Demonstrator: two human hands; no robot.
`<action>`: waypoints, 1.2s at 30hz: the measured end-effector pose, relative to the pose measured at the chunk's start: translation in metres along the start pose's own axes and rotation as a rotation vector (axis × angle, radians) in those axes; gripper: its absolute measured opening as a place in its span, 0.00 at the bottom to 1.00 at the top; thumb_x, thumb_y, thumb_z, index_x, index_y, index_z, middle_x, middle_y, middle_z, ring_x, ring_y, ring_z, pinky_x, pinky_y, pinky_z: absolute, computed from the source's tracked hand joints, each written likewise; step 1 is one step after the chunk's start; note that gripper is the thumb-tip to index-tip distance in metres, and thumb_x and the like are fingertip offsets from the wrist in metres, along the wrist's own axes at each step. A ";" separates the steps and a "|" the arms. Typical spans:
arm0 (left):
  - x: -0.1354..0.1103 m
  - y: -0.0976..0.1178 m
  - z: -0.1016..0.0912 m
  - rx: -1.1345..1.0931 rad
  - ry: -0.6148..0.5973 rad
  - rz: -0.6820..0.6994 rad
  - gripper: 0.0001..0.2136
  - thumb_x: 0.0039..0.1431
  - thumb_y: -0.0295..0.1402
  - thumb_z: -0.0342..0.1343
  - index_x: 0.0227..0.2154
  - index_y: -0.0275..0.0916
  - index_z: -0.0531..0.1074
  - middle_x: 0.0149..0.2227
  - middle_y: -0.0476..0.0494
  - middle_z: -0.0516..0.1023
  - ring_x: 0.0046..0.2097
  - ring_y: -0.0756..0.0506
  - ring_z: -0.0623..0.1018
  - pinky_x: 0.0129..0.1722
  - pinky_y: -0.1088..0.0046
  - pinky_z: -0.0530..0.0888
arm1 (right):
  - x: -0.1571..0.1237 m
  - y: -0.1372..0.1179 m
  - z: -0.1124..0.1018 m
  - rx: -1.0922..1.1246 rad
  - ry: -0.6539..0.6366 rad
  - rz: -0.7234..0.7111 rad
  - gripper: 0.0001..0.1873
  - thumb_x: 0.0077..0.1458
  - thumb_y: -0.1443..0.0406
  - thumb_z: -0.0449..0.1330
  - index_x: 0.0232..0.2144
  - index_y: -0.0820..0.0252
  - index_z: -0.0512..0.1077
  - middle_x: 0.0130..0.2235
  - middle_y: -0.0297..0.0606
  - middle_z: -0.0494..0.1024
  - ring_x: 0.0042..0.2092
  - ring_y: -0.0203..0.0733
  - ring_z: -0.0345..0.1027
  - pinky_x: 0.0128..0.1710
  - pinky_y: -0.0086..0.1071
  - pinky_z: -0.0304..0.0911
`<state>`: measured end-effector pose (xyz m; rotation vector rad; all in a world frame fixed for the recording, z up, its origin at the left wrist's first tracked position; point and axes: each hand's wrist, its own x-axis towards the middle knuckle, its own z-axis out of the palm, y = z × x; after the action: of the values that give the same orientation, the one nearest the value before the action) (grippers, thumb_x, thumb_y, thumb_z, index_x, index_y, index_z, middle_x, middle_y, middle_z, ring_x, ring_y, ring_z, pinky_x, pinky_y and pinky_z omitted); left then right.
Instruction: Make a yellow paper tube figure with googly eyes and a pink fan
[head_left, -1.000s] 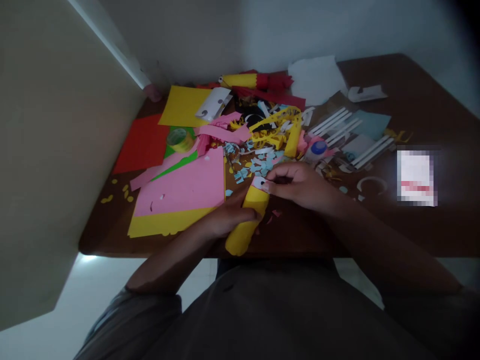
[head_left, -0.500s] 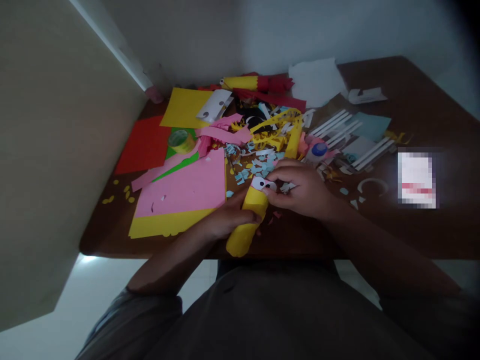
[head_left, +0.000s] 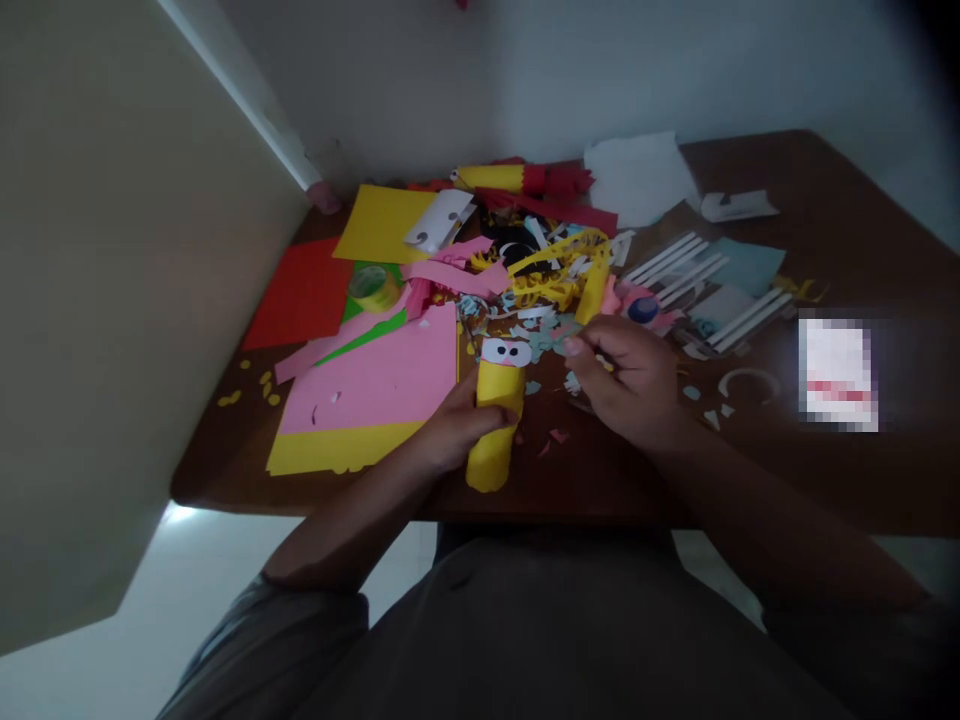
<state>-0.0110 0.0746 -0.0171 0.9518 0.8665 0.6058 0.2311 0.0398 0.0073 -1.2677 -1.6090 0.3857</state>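
Observation:
My left hand [head_left: 457, 432] is wrapped round a yellow paper roll [head_left: 495, 425] that stands near the table's front edge. A white pair of paper eyes with black pupils [head_left: 505, 352] sits at the roll's top. My right hand [head_left: 628, 383] hovers just to the right of the roll, apart from it, with its fingers curled and thumb pointing left; what it holds, if anything, is hidden. Small blue and white paper scraps [head_left: 541, 335] lie between the hands.
Pink sheet [head_left: 375, 375] over a yellow sheet lies left of the roll; red sheet [head_left: 296, 295] and tape roll [head_left: 370, 285] beyond. Glue bottle [head_left: 641, 308], white strips [head_left: 675, 260], a finished yellow-red roll [head_left: 517, 178] and a brown table [head_left: 825, 460] edge. A wall panel stands at left.
My right hand has left the roll's top and drawn back to the right. The roll has turned more upright, so the paper eyes now show in full.

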 end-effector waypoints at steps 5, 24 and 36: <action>0.012 0.004 -0.003 -0.063 0.159 0.200 0.26 0.48 0.35 0.79 0.49 0.39 0.77 0.36 0.48 0.82 0.32 0.43 0.83 0.35 0.66 0.82 | 0.000 0.001 0.001 0.014 -0.010 0.053 0.25 0.82 0.47 0.52 0.38 0.51 0.77 0.34 0.40 0.78 0.38 0.49 0.74 0.46 0.45 0.70; 0.030 0.050 -0.057 -0.449 0.647 0.600 0.23 0.51 0.40 0.76 0.48 0.42 0.78 0.56 0.37 0.87 0.56 0.37 0.86 0.51 0.64 0.83 | -0.001 -0.014 0.000 0.039 -0.605 0.103 0.35 0.80 0.47 0.55 0.20 0.52 0.67 0.20 0.34 0.75 0.26 0.42 0.72 0.33 0.37 0.63; 0.027 0.063 -0.075 -0.590 0.794 0.639 0.26 0.48 0.43 0.75 0.48 0.44 0.73 0.41 0.49 0.81 0.42 0.42 0.87 0.43 0.67 0.82 | 0.239 -0.071 0.077 -0.796 -0.927 0.007 0.10 0.72 0.67 0.66 0.51 0.62 0.86 0.55 0.52 0.88 0.56 0.56 0.83 0.56 0.43 0.76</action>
<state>-0.0650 0.1577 0.0057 0.4037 0.9724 1.7602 0.1426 0.2415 0.1467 -1.8187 -2.7155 0.3692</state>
